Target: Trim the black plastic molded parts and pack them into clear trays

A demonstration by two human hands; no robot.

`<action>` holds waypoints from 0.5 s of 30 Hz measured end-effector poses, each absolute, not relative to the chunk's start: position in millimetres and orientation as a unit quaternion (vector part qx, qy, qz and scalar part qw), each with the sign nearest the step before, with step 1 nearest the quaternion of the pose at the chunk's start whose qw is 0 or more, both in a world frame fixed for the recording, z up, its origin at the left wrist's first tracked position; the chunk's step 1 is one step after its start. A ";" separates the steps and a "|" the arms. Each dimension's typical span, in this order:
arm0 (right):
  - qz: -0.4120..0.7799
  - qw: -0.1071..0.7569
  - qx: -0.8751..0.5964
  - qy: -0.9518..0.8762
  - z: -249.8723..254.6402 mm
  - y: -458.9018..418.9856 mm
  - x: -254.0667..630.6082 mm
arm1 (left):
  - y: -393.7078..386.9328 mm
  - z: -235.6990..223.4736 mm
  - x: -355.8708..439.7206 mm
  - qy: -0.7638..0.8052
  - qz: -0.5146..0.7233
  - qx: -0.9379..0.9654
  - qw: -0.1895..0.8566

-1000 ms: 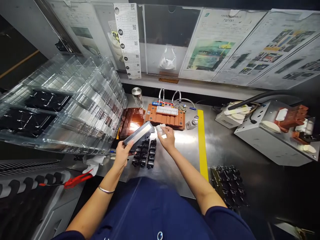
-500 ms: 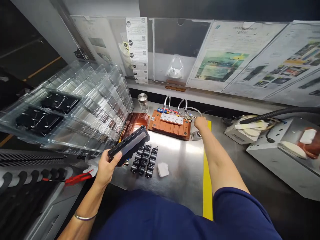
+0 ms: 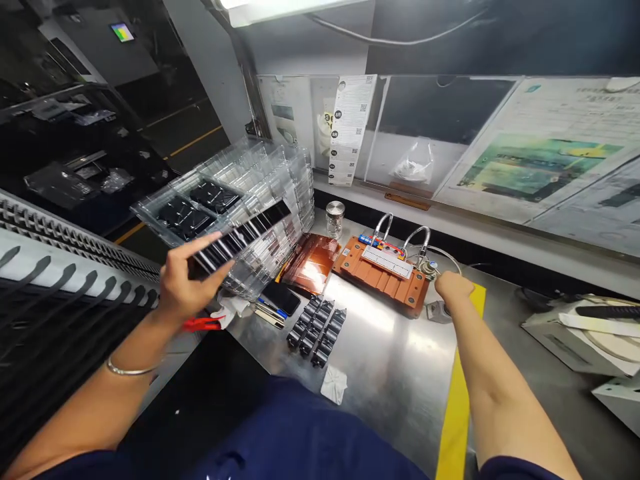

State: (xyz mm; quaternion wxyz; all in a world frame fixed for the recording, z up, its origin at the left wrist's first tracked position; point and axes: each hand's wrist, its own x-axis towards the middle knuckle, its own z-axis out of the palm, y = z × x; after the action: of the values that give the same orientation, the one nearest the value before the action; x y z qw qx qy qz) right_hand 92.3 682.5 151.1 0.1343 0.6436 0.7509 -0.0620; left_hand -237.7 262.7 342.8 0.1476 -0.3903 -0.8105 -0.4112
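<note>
The left hand (image 3: 187,283) is gripping a long, glossy black part (image 3: 245,235); stacked clear trays (image 3: 296,179) are holding black pieces (image 3: 183,217); I can't see whether the right hand (image 3: 454,287) is grasping.

L hand (image 3: 185,287) has a long black plastic housing (image 3: 241,238) pinched btwn thumb & fingers, tilted up, its far end in front of stacked clear trays (image 3: 300,183). R hand (image 3: 454,287) is by the metal fitting (image 3: 429,267) at the R end of an orange-brown fixture (image 3: 383,283) (fingertips hidden, can't tell if gripping). Small metal block (image 3: 437,312) just below R fingers. Btwn both hands' fingers: rows of black ribbed parts (image 3: 325,333), w/ white cloth (image 3: 334,385) nearer the body.
</note>
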 end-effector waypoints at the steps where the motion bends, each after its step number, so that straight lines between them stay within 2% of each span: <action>1: -0.056 0.130 0.648 0.748 152.8 675.6 91.2 | 270.6 358.0 -255.4 -0.803 -0.391 -0.409 0.185; 4: -0.023 0.080 0.630 0.772 159.4 639.5 78.3 | 309.7 387.3 -313.8 -0.818 -0.316 -0.440 0.194; 7: -0.041 0.034 0.562 0.826 162.6 586.5 52.2 | 361.3 385.0 -364.6 -0.837 -0.235 -0.468 0.155; 11: -0.136 0.053 0.472 0.869 151.4 514.3 10.7 | 413.9 356.3 -406.3 -0.844 -0.153 -0.511 0.060; 15: -0.181 0.066 0.400 0.896 130.9 462.6 -36.3 | 423.5 347.3 -413.8 -0.818 -0.131 -0.560 0.007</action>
State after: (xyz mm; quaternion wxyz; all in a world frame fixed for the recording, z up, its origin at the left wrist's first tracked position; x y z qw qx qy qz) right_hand -36.3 462.6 130.9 0.0663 0.4005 0.8959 -0.1806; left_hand -413.8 423.5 347.3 0.0067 -0.5605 -0.8178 -0.1305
